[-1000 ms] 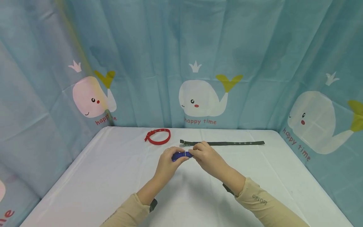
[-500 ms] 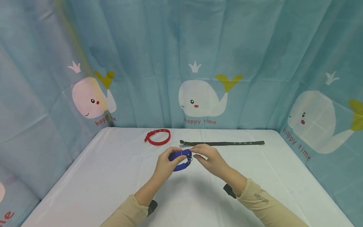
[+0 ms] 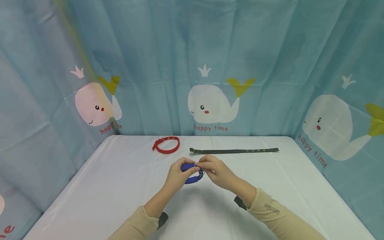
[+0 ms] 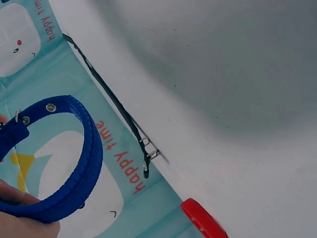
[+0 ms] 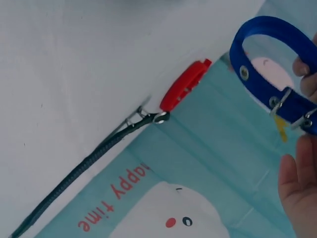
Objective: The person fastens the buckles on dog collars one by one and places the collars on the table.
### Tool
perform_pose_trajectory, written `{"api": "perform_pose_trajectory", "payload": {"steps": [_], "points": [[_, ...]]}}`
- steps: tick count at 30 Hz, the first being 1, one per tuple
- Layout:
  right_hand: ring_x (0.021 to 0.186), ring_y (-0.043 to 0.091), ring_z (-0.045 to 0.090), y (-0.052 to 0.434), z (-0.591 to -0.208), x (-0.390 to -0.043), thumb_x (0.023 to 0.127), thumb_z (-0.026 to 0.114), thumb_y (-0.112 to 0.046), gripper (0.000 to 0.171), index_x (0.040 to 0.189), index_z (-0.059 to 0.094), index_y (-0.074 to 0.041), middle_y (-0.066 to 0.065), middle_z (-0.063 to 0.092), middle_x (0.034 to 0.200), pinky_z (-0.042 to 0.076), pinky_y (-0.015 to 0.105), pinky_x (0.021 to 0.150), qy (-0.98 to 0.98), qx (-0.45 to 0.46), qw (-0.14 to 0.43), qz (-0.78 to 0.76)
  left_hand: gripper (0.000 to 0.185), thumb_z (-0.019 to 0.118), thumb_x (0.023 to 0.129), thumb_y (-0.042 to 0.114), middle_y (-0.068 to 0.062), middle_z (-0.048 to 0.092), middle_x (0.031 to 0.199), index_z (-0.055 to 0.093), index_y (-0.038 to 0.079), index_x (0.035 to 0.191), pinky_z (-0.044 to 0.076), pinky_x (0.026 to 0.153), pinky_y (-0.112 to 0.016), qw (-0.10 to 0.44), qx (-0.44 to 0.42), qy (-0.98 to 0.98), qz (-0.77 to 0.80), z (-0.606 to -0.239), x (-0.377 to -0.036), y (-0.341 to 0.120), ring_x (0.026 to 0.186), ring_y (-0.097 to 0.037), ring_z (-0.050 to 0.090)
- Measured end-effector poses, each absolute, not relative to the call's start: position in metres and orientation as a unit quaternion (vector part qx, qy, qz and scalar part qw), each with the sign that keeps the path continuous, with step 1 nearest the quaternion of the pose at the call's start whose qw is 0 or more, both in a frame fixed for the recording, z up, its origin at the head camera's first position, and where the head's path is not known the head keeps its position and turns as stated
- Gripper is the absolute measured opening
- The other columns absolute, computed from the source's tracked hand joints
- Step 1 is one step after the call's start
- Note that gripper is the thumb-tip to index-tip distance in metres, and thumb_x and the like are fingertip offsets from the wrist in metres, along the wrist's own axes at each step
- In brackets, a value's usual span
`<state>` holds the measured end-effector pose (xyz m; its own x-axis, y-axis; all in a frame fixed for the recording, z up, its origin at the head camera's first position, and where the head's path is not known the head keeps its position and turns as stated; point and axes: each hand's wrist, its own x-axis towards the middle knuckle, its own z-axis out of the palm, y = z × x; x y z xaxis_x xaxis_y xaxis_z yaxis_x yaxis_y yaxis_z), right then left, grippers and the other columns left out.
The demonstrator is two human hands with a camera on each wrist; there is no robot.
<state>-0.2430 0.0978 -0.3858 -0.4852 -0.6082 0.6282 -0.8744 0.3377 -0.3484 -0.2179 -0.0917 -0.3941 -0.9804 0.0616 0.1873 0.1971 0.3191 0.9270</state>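
Observation:
A blue pet collar (image 3: 192,180), fastened into a loop, is held up over the table. My left hand (image 3: 176,174) grips its left side between thumb and fingers. At the loop's upper right, beside the metal ring, the fingertips of my right hand (image 3: 218,170) pinch the strap. Eyelets show along the blue collar (image 4: 94,153) in the left wrist view. The right wrist view shows the metal buckle (image 5: 303,120) on it, near the fingers of my right hand (image 5: 299,191); the frame edge cuts off the contact there.
Toward the back of the white table (image 3: 120,173) lies a red collar (image 3: 168,152), closed in a loop. A dark green collar (image 3: 237,151) is stretched out straight to its right, buckle end at the left. A blue whale-print curtain (image 3: 156,100) stands behind the table.
The blue collar has tilted from nearly edge-on to show its open loop. My right thumb and fingers parted from it half a second ago and are now together on the strap.

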Motion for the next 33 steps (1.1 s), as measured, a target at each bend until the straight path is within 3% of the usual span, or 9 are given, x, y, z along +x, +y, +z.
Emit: {"api": "perform_pose_trajectory", "payload": {"steps": [7,12,15,22,27,33], "points": [[0.097,0.026,0.064,0.098,-0.389,-0.241,0.084,0.063,0.014,0.028,0.108,0.070,0.002,0.012,0.067,0.103,0.055,0.035,0.081,-0.803,0.419,0.202,0.373,0.030,0.074,0.087,0.026,-0.010,0.068,0.103,0.067,0.004,0.108,0.054,0.084,-0.044,0.061,-0.069,-0.797,-0.597,-0.388,-0.215,-0.095,0.096,-0.027,0.064],[0.106,0.028,0.063,0.098,-0.389,-0.239,0.086,0.066,0.008,0.032,0.117,0.065,0.002,0.012,0.068,0.112,0.051,0.040,0.090,-0.810,0.419,0.152,0.380,0.031,0.075,0.087,0.025,-0.009,0.068,0.104,0.068,0.003,0.108,0.051,0.089,-0.046,0.053,-0.049,-0.772,-0.631,-0.389,-0.215,-0.098,0.100,-0.027,0.063],[0.108,0.028,0.063,0.097,-0.388,-0.238,0.086,0.067,0.007,0.035,0.120,0.063,0.002,0.013,0.067,0.115,0.050,0.038,0.092,-0.808,0.428,0.130,0.384,0.033,0.075,0.087,0.025,-0.010,0.068,0.105,0.067,0.002,0.108,0.049,0.092,-0.047,0.037,-0.041,-0.755,-0.654,-0.390,-0.215,-0.097,0.101,-0.026,0.062],[0.101,0.025,0.064,0.095,-0.388,-0.239,0.085,0.066,0.011,0.034,0.117,0.064,0.002,0.011,0.068,0.108,0.053,0.034,0.086,-0.793,0.443,0.138,0.394,0.036,0.072,0.089,0.027,-0.011,0.067,0.106,0.065,0.000,0.111,0.051,0.090,-0.043,0.017,-0.030,-0.741,-0.670,-0.392,-0.214,-0.099,0.097,-0.023,0.062],[0.099,0.027,0.062,0.095,-0.391,-0.238,0.091,0.064,-0.002,0.039,0.129,0.056,0.002,0.013,0.066,0.110,0.052,0.044,0.082,-0.828,0.346,0.053,0.439,0.039,0.066,0.093,0.027,-0.012,0.065,0.100,0.062,-0.002,0.118,0.053,0.087,-0.036,0.022,-0.011,-0.719,-0.694,-0.388,-0.215,-0.104,0.088,-0.018,0.062],[0.096,0.027,0.065,0.090,-0.400,-0.242,0.092,0.065,-0.010,0.045,0.131,0.049,0.005,0.016,0.068,0.105,0.054,0.040,0.078,-0.819,0.201,-0.090,0.530,0.038,0.061,0.098,0.024,-0.014,0.061,0.097,0.058,-0.005,0.122,0.053,0.088,-0.037,0.015,0.013,-0.681,-0.732,-0.387,-0.216,-0.110,0.086,-0.016,0.060]]}}
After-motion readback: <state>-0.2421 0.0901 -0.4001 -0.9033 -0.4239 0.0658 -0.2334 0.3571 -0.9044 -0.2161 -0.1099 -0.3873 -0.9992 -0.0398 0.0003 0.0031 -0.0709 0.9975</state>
